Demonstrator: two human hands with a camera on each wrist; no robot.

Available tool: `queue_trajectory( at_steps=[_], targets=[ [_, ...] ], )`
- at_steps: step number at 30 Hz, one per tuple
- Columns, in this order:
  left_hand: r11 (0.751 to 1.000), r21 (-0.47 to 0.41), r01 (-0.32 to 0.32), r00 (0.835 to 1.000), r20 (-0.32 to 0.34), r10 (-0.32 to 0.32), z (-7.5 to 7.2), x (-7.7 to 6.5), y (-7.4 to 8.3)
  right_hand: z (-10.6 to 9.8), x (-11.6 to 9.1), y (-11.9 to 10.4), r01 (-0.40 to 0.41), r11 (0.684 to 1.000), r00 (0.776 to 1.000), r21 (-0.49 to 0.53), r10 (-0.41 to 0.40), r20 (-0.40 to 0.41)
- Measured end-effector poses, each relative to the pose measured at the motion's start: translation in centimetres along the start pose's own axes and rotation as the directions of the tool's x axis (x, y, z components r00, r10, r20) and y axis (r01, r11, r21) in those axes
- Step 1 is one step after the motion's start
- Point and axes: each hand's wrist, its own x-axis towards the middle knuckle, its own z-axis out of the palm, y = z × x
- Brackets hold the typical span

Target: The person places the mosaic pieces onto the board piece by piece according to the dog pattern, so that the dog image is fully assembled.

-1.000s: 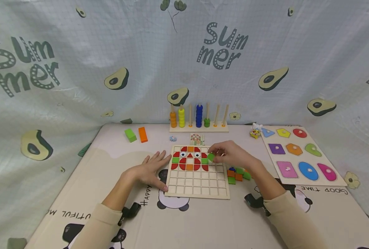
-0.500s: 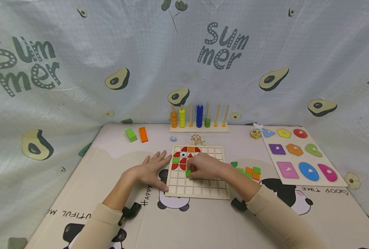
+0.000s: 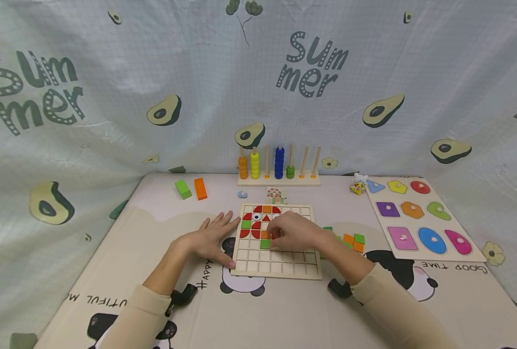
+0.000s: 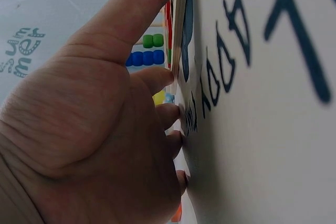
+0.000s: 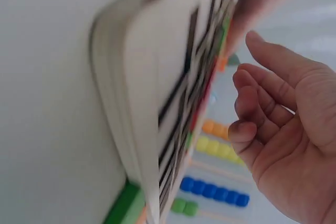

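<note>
A wooden grid board lies on the table, with red, orange, green and eye tiles in its upper rows. At the board's left edge, my left hand rests with fingers spread, thumb and forefinger against the rim. Over the board's middle hovers my right hand, hiding several cells and tiles. In the right wrist view its fingers are loosely bent, with nothing between them and the thumb. Just left of the fingertips, a green square tile sits in a cell below an orange tile.
Loose green and orange tiles lie right of the board. Behind it are a pattern card and a peg rack with coloured beads. A shape puzzle lies at the right, a green block and orange block back left.
My right hand has carried the green tile left from the board's right side into a cell below the orange tile and let go of it. The left hand stays put.
</note>
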Motion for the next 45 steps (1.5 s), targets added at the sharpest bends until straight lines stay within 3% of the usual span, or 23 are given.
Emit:
queue_trajectory(
  at_steps=[4, 9, 16, 21, 26, 34, 45],
  targets=[
    [1.000, 0.002, 0.003, 1.000, 0.000, -0.003, 0.0, 0.0, 0.0, -1.8, -1.8, 1.5, -0.017, 0.999, 0.997, 0.035, 0.020, -0.075],
    [1.000, 0.013, -0.007, 1.000, -0.001, 0.007, 0.0, 0.1, 0.0, -4.4, -5.3, 4.9, -0.104, 0.983, 0.983, 0.151, 0.125, -0.137],
    [1.000, 0.004, -0.005, 1.000, -0.002, 0.005, 0.0, 0.0, 0.0, -6.1, -9.3, 9.6, -0.254, 0.944, 0.964, 0.209, 0.266, -0.028],
    [1.000, 0.011, -0.011, 1.000, -0.003, 0.011, 0.0, 0.0, 0.1, -6.2, -11.2, 11.5, -0.371, 0.901, 0.929, 0.225, 0.357, 0.101],
    [1.000, 0.012, -0.011, 1.000, -0.004, 0.011, 0.0, 0.1, 0.1, -5.9, -11.9, 12.4, -0.403, 0.878, 0.913, 0.259, 0.365, 0.183],
    [1.000, 0.012, -0.007, 1.000, 0.001, 0.007, -0.1, 0.0, 0.1, -5.3, -11.9, 12.9, -0.352, 0.890, 0.933, 0.290, 0.310, 0.183],
    [1.000, -0.003, -0.005, 1.000, 0.000, 0.005, -0.1, -0.1, 0.2, -4.9, -11.6, 12.3, -0.322, 0.878, 0.943, 0.355, 0.265, 0.200]
  ],
)
